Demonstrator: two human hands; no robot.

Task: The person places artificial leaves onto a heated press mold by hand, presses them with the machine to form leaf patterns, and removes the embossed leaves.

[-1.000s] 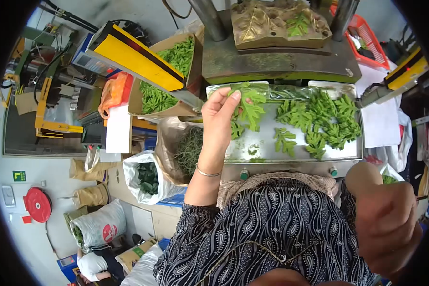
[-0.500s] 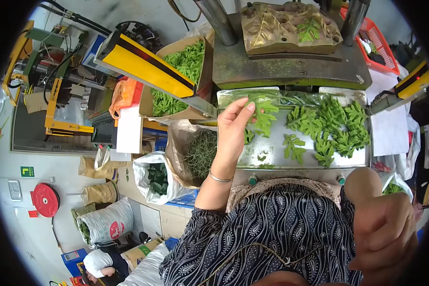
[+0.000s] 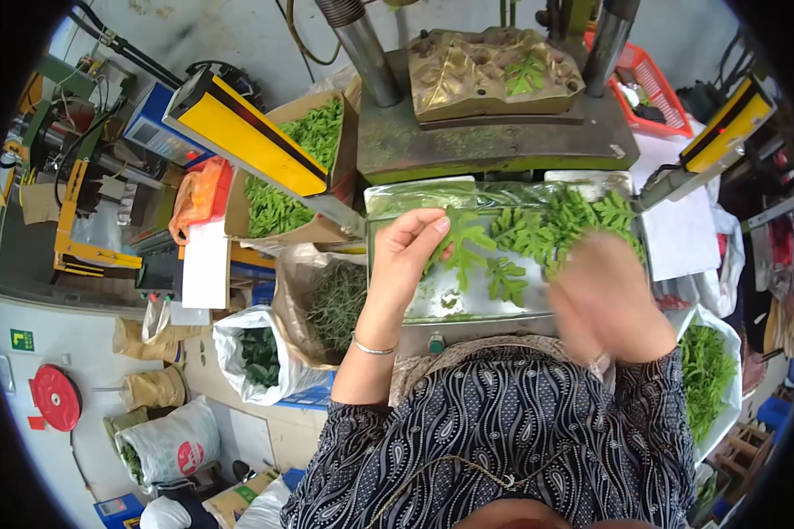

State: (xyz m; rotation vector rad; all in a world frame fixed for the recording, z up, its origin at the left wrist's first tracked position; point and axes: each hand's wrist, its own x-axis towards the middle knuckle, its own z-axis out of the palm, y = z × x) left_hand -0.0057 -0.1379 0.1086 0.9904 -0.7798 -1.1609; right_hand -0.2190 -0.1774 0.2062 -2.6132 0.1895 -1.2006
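Note:
My left hand (image 3: 408,247) pinches a green artificial leaf (image 3: 464,245) by one end above the left part of a metal tray (image 3: 423,304). A single lobed leaf (image 3: 506,280) lies on the tray just to the right. More leaves (image 3: 573,216) are heaped on its right side. My right hand (image 3: 602,295) is smeared by motion over the tray's front right, and its fingers cannot be made out. Behind the tray, a brass-coloured leaf mold (image 3: 450,75) sits on the press bed (image 3: 494,145), with one green leaf (image 3: 525,76) lying on it.
Yellow-and-black guard bars (image 3: 247,132) flank the press, with steel columns (image 3: 370,62) behind. To the left stand a carton of green leaves (image 3: 273,207), a brown bag of stems (image 3: 335,304) and a white bag (image 3: 229,339). A white sack of greenery (image 3: 707,379) is at right.
My right hand has swung from the lower right up and forward over the tray. My left hand keeps its pinch on the leaf. The whole view has shifted slightly.

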